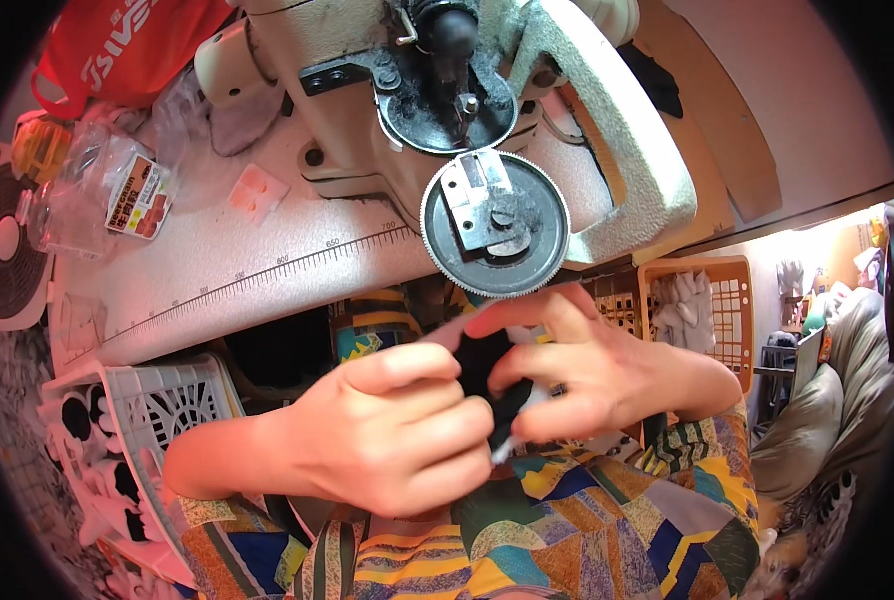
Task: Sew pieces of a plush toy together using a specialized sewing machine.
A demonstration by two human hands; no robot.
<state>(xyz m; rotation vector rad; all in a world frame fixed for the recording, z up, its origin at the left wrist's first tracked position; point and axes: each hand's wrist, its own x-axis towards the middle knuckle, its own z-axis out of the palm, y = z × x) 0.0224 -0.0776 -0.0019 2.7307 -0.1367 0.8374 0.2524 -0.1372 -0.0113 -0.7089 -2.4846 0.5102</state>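
Observation:
A black piece of fabric with pale, fluffy edges (482, 360) is between my two hands, just below the toothed disc (537, 255) of an overseaming machine (367, 130). My left hand (397, 430) is curled closed at the fabric's left side, thumb and forefinger at its edge. My right hand (597, 375) has bent, partly spread fingers that grip the fabric from the right, the forefinger along its upper edge. Much of the fabric is covered by the fingers. Its exact shape cannot be made out.
At lower left stands a white plastic basket (117, 395) with black and white plush pieces. An orange basket (742, 270) holds pale items on the right. Clear plastic packaging (87, 205) and a red bag (117, 50) lie left on the table (207, 225), which has a printed ruler.

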